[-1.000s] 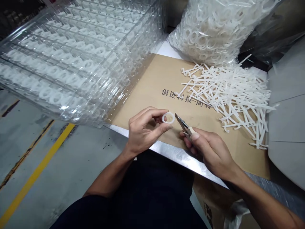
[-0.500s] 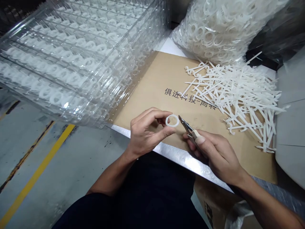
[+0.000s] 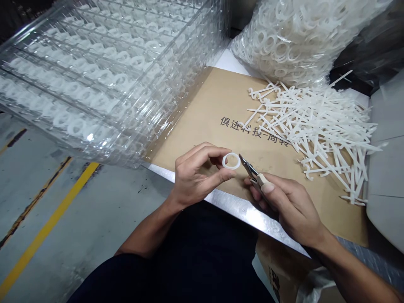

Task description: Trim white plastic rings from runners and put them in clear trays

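Note:
Between the thumb and fingers of my left hand (image 3: 200, 174) is a white plastic ring (image 3: 224, 161), held up over the front part of a cardboard sheet (image 3: 202, 113). My right hand (image 3: 288, 206) is closed around a pair of cutting nippers (image 3: 252, 170) with light-coloured handles. The tips of the nippers point at the ring's right side, very close to it; whether they touch it I cannot tell. Part of the right fingers is hidden behind the tool.
Stacked clear plastic trays (image 3: 104, 80) full of white rings stand at the left. A clear bag (image 3: 284, 42) of rings is at the back. A heap of white plastic sprues (image 3: 325, 130) lies on the right. The metal table edge (image 3: 243, 214) runs in front of me.
The whole view has shifted slightly, so everything sits a little further right. Both hands keep their grips, and the nippers stay close to the ring's right side.

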A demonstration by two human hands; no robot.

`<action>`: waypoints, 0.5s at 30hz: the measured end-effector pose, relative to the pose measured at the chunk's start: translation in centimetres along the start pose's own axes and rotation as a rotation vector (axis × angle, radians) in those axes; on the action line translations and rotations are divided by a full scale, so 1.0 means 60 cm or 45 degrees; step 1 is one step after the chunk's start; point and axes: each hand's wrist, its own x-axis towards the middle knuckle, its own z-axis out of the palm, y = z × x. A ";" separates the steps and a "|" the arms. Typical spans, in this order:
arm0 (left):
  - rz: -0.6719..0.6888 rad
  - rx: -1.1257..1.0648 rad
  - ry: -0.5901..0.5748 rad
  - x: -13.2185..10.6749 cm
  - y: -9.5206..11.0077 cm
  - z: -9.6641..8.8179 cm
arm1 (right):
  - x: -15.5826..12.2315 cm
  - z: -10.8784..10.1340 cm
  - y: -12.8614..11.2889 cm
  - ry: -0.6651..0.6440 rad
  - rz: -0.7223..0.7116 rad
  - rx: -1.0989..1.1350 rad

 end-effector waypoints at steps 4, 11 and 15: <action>0.034 0.069 0.003 0.002 0.003 0.000 | 0.000 0.000 -0.001 0.001 0.005 -0.006; 0.058 0.110 -0.006 0.002 0.002 0.001 | -0.002 0.000 -0.005 -0.001 0.004 -0.008; 0.054 0.118 0.000 0.001 0.001 0.001 | -0.002 -0.001 -0.005 -0.009 0.002 -0.010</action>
